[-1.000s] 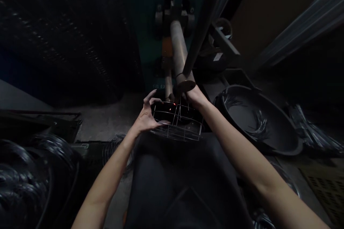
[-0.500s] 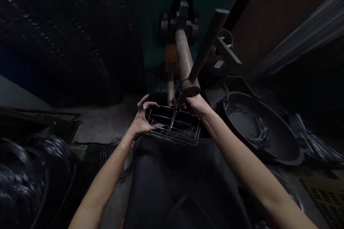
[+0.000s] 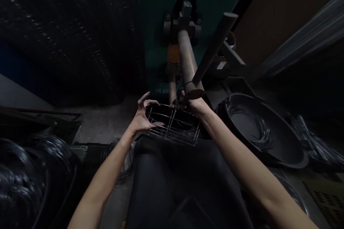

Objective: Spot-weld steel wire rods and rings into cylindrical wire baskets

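One curved, shiny wire grid (image 3: 172, 118)

R hand (image 3: 198, 106) part. hidden; wire coils (image 3: 17, 185) cut off.

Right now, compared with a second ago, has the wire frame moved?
Yes. Judged against the lower rod of the machine, the wire frame has shifted slightly left; its middle wires now sit closer beneath the rod's tip.
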`<state>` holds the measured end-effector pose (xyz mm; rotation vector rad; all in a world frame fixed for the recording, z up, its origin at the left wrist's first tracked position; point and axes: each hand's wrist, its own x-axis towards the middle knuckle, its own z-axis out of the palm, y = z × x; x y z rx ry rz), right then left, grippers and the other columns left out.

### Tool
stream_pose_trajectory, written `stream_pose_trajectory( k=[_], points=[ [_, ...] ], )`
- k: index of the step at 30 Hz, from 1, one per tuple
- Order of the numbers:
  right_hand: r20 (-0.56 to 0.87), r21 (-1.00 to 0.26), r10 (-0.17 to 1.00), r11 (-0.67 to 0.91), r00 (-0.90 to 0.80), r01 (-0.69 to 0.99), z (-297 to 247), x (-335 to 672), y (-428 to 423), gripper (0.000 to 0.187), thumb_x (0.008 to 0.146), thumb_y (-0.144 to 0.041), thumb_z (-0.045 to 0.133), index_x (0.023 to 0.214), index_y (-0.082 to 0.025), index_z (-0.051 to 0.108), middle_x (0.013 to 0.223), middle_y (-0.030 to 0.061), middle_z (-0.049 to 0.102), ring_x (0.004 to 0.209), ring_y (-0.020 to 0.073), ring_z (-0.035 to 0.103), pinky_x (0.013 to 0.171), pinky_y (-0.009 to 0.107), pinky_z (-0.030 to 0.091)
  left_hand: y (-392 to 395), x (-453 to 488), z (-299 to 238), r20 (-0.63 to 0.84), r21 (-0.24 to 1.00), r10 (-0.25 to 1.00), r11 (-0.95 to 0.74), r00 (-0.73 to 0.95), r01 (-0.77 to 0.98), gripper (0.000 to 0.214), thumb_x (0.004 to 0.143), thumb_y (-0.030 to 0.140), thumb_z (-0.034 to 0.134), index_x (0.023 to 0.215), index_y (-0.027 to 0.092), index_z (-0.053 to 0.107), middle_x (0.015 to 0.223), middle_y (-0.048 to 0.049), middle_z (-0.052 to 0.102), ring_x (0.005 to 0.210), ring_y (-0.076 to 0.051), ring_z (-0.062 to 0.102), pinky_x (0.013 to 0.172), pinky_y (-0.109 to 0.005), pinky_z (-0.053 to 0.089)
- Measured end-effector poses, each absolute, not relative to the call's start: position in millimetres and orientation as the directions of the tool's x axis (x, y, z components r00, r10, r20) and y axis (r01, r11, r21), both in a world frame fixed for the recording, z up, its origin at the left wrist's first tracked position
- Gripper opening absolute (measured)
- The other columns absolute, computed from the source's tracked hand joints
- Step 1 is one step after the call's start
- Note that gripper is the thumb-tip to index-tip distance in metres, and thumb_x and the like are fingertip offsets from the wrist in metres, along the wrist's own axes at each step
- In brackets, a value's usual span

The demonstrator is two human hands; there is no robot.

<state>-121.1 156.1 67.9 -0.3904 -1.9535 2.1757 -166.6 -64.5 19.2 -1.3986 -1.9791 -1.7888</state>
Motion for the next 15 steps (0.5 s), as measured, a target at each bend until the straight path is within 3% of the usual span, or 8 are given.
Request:
stream_pose_trajectory(
  k=[11, 15],
  points=[
    [-0.137, -0.976, 0.303, -0.205, -0.943, 0.076, 76, -128, 163, 0.021, 0.069, -0.022, 0.072, 0.076, -0.018, 0.052, 0.053, -0.0070, 0.052, 0.040, 0.0050, 0.042, 0.037, 0.017, 0.028, -66, -182, 18, 0.593, 0.744, 0.614, -0.170, -0.521, 0.647, 0.126, 0.050, 0.034, 0.091, 0.146, 0.032, 0.010, 0.110, -0.0063, 0.058, 0.103, -0.023, 0.060, 0.095, -0.044, 0.047],
    [-0.217, -0.967, 0.383, -0.211, -0.898, 0.144, 89, -130, 170, 0.015, 0.075, -0.017, 0.068, 0.073, -0.016, 0.053, 0.051, -0.0068, 0.049, 0.037, 0.0031, 0.036, 0.035, 0.016, 0.023, -76, -175, 14, 0.553, 0.724, 0.695, -0.126, -0.461, 0.678, 0.122, 0.054, 0.038, 0.089, 0.147, 0.032, 0.010, 0.115, -0.0082, 0.056, 0.106, -0.024, 0.058, 0.094, -0.044, 0.047]
  ],
)
